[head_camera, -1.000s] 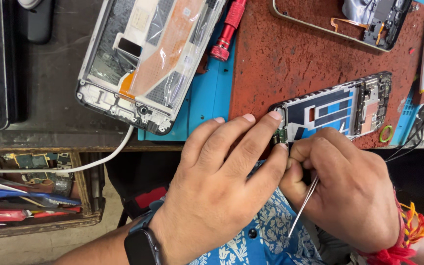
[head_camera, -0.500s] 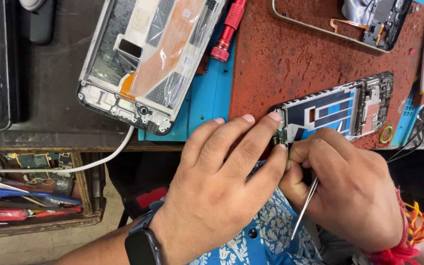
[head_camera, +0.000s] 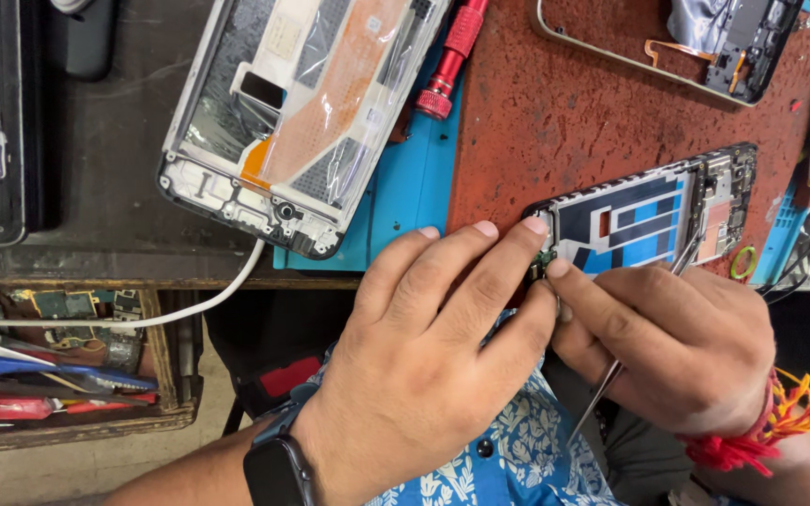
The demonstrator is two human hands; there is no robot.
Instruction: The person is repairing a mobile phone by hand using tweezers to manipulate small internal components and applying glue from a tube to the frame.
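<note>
Nothing has shifted since the earlier frames: your left hand (head_camera: 424, 347) lies flat, fingers extended, fingertips pressing the open phone's (head_camera: 649, 220) near end at the surface (head_camera: 555, 112) edge. Your right hand (head_camera: 677, 347) is curled around tweezers (head_camera: 602, 389), forefinger touching that same end.

You're looking down on a dark, scuffed workbench (head_camera: 114, 187) whose worn wooden front edge (head_camera: 142, 279) runs left to right. A rust-red mat (head_camera: 555, 122) with pitted marks covers the right part, lying over a teal mat (head_camera: 405, 187) just to its left. Below the edge at near left, an open wooden drawer (head_camera: 166, 365) holds a clutter of tools and circuit scraps. Pale concrete floor (head_camera: 77, 468) shows at the near left corner. Light is even and bright, with soft shadows.
</note>
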